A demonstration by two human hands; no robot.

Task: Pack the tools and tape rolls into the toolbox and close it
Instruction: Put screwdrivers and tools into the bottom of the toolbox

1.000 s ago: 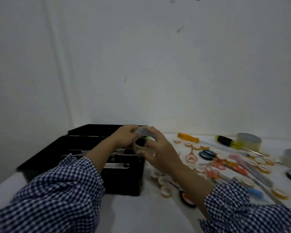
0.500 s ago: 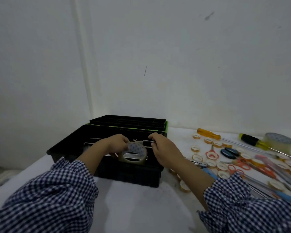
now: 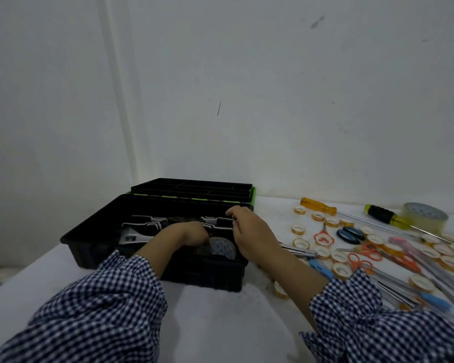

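Observation:
The black toolbox (image 3: 95, 226) stands open on the white table, its green-edged lid (image 3: 192, 191) laid back behind it. Inside lie an adjustable wrench (image 3: 134, 235) and black-and-white-handled tools (image 3: 152, 220). My left hand (image 3: 186, 234) is down in the box, gripping a clear tape roll (image 3: 222, 248) at the box's front right corner. My right hand (image 3: 254, 234) is at the box's right end, its fingers curled onto a black-and-white tool handle (image 3: 216, 220).
To the right of the box lie an orange-handled screwdriver (image 3: 317, 205), a yellow-and-black screwdriver (image 3: 383, 213), a large clear tape roll (image 3: 423, 217), red scissors (image 3: 323, 237), several small tape rolls (image 3: 300, 243) and blue-handled tools (image 3: 320, 268). White walls close in behind and to the left.
The tape roll, held above the box in both hands a second ago, has gone down into the box with my left hand. My right hand let go of it and moved to the tools.

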